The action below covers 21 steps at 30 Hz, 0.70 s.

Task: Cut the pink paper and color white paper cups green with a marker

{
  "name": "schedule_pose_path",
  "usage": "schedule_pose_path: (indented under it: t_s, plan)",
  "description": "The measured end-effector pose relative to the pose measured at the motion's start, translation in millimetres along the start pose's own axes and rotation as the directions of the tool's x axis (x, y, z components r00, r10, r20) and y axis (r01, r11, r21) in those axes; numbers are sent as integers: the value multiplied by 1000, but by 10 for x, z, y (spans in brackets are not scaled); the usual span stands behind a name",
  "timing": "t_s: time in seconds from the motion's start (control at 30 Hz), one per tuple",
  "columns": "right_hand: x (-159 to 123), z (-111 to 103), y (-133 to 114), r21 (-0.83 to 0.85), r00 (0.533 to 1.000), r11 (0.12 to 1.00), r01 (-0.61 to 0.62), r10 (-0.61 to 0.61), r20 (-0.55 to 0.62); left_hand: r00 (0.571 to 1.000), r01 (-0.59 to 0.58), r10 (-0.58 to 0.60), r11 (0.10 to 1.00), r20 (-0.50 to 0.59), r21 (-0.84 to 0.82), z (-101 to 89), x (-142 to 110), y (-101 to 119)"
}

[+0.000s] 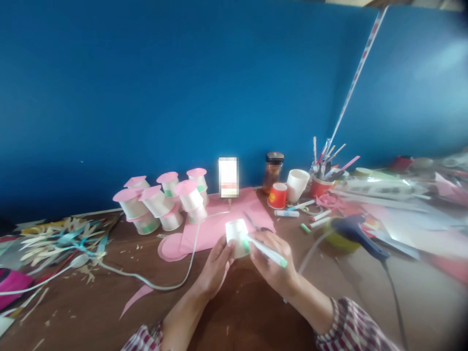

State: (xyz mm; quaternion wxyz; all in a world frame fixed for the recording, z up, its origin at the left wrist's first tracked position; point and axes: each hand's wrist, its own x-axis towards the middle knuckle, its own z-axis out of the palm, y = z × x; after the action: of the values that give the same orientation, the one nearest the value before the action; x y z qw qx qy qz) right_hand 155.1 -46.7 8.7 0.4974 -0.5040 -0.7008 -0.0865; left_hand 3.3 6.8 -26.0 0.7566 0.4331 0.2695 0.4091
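Observation:
My left hand [219,261] grips a white paper cup [235,238] from its left side, above the brown table. Between the fingers of my right hand [274,258] is a white marker with a green end [270,253]; its tip points at the cup. A green patch [245,244] shows on the cup's right side. Just beyond my hands lie a pink paper sheet [215,231] and scissors [258,225], partly hidden by my right hand. To the left stand several stacked white cups [157,207] with pink paper tops, some bearing green patches.
A white cable [161,287] crosses the left side near cut paper strips [66,239]. A lit phone [228,178] stands at the back. Rightward are a jar [273,173], a red cup [277,196], loose markers [320,219], and a blue glue gun [360,234] with its cord.

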Motion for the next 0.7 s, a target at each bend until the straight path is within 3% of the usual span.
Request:
schedule_pose_path:
  t_s: [0.17,0.33,0.5,0.7]
  plan:
    - [8,-3,-3,14,1000,1000,-3,3,-1,996,-14,16,999,88,-29,5,1,22]
    - [13,-13,-36,17,999,1000,13,-12,-38,997,0,-3,999,78,43,11,-5,54]
    - [13,-14,-50,-15,996,996,86,-86,-1,992,-45,30,992,119,121,17,0,87]
    - [2,-1,-24,-17,996,996,85,-85,-2,993,-82,65,980,99,183,-17,12,60]
